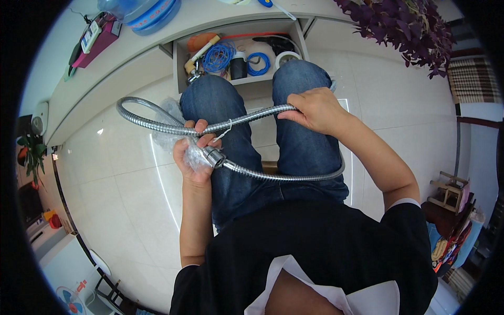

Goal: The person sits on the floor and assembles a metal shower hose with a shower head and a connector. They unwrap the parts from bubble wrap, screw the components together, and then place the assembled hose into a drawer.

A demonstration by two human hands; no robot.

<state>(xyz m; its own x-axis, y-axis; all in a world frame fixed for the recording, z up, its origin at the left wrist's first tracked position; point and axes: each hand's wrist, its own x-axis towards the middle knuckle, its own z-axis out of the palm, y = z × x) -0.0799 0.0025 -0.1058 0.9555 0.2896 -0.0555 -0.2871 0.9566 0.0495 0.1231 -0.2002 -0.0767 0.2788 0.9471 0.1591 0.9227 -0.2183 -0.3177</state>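
A silvery metal shower hose (286, 177) loops over my thighs. Near its connector, my left hand (193, 152) is closed around a bundle of clear bubble wrap (170, 113) and the hose. The chrome connector end (214, 157) pokes out of the wrap beside my fingers. A white twist tie (227, 128) hangs on the upper run of hose, between the hands. Above my right knee, my right hand (315, 109) grips the hose from above with curled fingers. One hose loop sticks out to the left past my left hand, and another bends round below my right forearm.
Ahead of my knees an open drawer (241, 81) holds blue cable coils (218, 56), a black cylinder (238, 67), a roll of tape (286, 59) and other tools. On the counter (215, 16) above stand a blue water jug (149, 16) and a purple-leaved plant (404, 26).
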